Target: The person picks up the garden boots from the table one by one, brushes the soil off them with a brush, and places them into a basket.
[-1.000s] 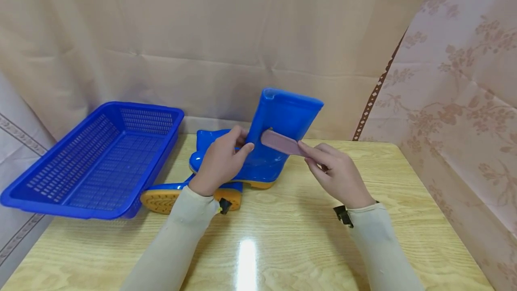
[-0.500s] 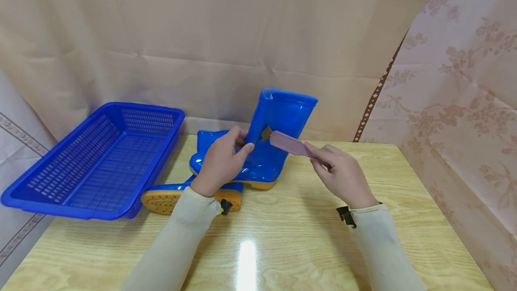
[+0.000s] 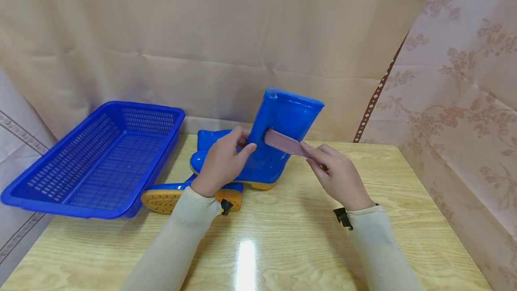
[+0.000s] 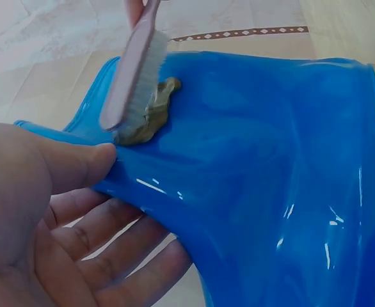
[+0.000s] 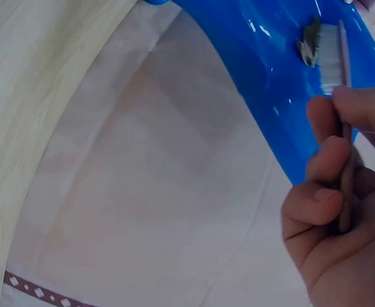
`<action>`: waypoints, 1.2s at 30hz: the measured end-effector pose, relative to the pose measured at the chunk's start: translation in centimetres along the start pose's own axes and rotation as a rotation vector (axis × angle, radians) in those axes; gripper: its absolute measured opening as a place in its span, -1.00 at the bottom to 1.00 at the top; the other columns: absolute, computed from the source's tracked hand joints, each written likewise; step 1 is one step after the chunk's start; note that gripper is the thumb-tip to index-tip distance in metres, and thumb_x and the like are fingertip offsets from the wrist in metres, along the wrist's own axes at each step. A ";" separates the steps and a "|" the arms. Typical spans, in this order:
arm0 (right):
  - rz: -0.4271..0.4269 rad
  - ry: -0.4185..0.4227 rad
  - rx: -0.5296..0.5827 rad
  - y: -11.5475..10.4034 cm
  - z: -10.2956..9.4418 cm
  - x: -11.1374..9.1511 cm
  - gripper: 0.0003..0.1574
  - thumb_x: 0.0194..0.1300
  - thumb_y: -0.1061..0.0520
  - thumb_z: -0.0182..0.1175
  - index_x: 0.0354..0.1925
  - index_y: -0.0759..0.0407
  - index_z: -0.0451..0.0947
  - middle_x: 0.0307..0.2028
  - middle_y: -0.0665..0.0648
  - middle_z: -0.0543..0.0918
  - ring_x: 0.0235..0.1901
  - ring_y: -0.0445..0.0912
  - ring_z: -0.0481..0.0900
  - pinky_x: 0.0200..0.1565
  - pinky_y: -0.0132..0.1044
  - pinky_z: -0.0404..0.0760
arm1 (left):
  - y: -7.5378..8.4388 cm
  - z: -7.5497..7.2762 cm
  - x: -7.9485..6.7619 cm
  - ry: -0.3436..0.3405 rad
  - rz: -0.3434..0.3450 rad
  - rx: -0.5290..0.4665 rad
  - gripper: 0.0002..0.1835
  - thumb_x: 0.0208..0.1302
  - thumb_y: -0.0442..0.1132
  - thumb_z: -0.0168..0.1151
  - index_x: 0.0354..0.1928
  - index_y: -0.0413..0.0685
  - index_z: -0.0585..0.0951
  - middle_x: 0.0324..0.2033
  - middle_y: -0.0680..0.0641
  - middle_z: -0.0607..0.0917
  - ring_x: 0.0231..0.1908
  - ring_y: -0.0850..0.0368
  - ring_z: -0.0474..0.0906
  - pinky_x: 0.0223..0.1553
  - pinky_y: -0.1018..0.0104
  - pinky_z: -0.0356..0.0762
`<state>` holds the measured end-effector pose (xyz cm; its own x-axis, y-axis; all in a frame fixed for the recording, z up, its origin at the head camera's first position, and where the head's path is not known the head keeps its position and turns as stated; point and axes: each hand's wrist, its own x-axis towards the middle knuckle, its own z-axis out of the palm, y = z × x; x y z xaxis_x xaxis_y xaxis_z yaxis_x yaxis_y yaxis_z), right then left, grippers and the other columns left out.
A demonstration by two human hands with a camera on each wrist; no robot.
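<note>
A blue rain boot (image 3: 295,116) with a yellow sole stands on the table, its shaft leaning right. My left hand (image 3: 222,160) holds the shaft's left edge, thumb on the near face and fingers behind it. In my right hand (image 3: 341,176) is the handle of a pale pink brush (image 3: 282,143). The brush's white bristles (image 4: 148,83) press against a brown, mud-like patch (image 4: 159,118) on the shaft, as the left wrist view shows. Curled fingers wrap the handle in the right wrist view. A second boot (image 3: 161,199) lies on its side, sole facing me, partly hidden by my left arm.
At the left of the table (image 3: 291,237) sits a blue plastic basket (image 3: 93,213) with mesh sides, close to the lying boot. A beige curtain (image 3: 202,35) hangs behind, and a flowered cloth (image 3: 464,102) borders the right side.
The brush moved right, baring the brown patch, then came back left over it. The boot's shaft swayed left and back right along with it. My left hand stays nearly in place.
</note>
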<state>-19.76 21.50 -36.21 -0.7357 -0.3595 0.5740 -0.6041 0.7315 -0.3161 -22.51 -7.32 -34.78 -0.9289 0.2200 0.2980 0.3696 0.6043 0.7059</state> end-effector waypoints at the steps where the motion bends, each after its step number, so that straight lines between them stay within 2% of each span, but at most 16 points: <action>1: 0.017 -0.008 -0.012 0.1 0.0 0.0 -0.44 0.41 0.31 0.31 0.32 0.03 0.61 -0.35 -0.02 0.61 -0.54 -0.21 0.30 -0.53 -0.37 0.28 | 0.0 0.0 0.0 0.006 -0.004 -0.001 -0.76 0.53 -0.06 0.22 0.10 0.04 0.55 -0.10 0.03 0.72 -0.09 0.08 0.66 0.01 0.04 0.67; 5: 0.068 -0.033 -0.021 0.2 -0.2 -0.1 -0.47 0.43 0.28 0.29 0.31 0.02 0.62 -0.37 -0.01 0.61 -0.57 -0.20 0.28 -0.55 -0.35 0.27 | -0.1 0.1 0.1 0.018 -0.025 -0.003 -0.77 0.53 -0.07 0.23 0.08 0.03 0.56 -0.13 0.03 0.72 -0.12 0.08 0.66 -0.05 0.06 0.66; 9: 0.069 -0.047 -0.001 0.2 -0.2 -0.2 -0.48 0.44 0.27 0.29 0.31 0.03 0.62 -0.37 -0.01 0.61 -0.56 -0.20 0.30 -0.55 -0.35 0.28 | -0.1 0.2 0.1 0.010 -0.050 -0.001 -0.76 0.52 -0.06 0.23 0.08 0.04 0.55 -0.11 0.03 0.72 -0.10 0.07 0.66 -0.03 0.05 0.66; 14: 0.024 -0.028 0.012 -0.1 0.0 -0.1 -0.47 0.42 0.29 0.30 0.31 0.03 0.61 -0.37 -0.04 0.60 -0.55 -0.22 0.30 -0.54 -0.37 0.28 | 0.1 0.0 0.1 0.005 -0.056 -0.006 -0.77 0.53 -0.06 0.22 0.09 0.05 0.55 -0.09 0.02 0.72 -0.07 0.05 0.67 0.01 0.02 0.67; 18: -0.048 -0.021 0.055 -0.4 0.2 0.0 -0.41 0.40 0.33 0.30 0.34 0.04 0.59 -0.33 -0.05 0.61 -0.52 -0.24 0.31 -0.52 -0.38 0.29 | 0.1 -0.1 0.0 -0.005 -0.034 0.000 -0.77 0.54 -0.06 0.21 0.09 0.06 0.54 -0.09 0.02 0.72 -0.07 0.06 0.67 0.02 0.02 0.67; 21: -0.072 -0.020 0.056 -0.7 0.4 0.0 -0.39 0.39 0.33 0.32 0.35 0.03 0.57 -0.32 -0.05 0.61 -0.50 -0.24 0.32 -0.50 -0.39 0.31 | 0.1 -0.1 0.0 -0.011 -0.015 0.014 -0.77 0.55 -0.07 0.20 0.10 0.05 0.54 -0.09 0.03 0.71 -0.07 0.06 0.67 0.02 0.03 0.67; 25: -0.025 -0.036 0.027 -0.6 0.7 0.0 -0.40 0.41 0.30 0.31 0.36 0.00 0.57 -0.35 -0.05 0.59 -0.52 -0.23 0.31 -0.50 -0.37 0.32 | 0.0 0.0 -0.1 -0.006 -0.004 0.021 -0.78 0.56 -0.09 0.18 0.09 0.02 0.55 -0.11 0.02 0.72 -0.10 0.06 0.66 -0.05 0.04 0.66; 31: 0.059 -0.075 -0.002 -0.2 0.4 -0.1 -0.44 0.45 0.27 0.28 0.35 -0.04 0.58 -0.39 -0.04 0.58 -0.54 -0.20 0.30 -0.50 -0.32 0.30 | -0.3 0.1 0.1 0.014 -0.031 0.020 -0.81 0.57 -0.08 0.16 0.05 0.02 0.53 -0.12 0.01 0.71 -0.14 0.07 0.62 -0.12 0.09 0.65; 36: 0.060 -0.066 0.008 -0.1 0.1 -0.1 -0.46 0.44 0.22 0.30 0.34 -0.06 0.59 -0.41 -0.08 0.55 -0.56 -0.20 0.29 -0.53 -0.34 0.29 | -0.4 0.1 0.1 0.023 -0.042 0.028 -0.81 0.55 -0.07 0.18 0.03 0.01 0.53 -0.13 0.00 0.70 -0.16 0.05 0.61 -0.13 0.09 0.64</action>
<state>-19.66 21.44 -36.36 -0.7890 -0.3530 0.5029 -0.5608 0.7481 -0.3547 -22.76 -7.43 -35.10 -0.9427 0.1761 0.2834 0.3289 0.6336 0.7002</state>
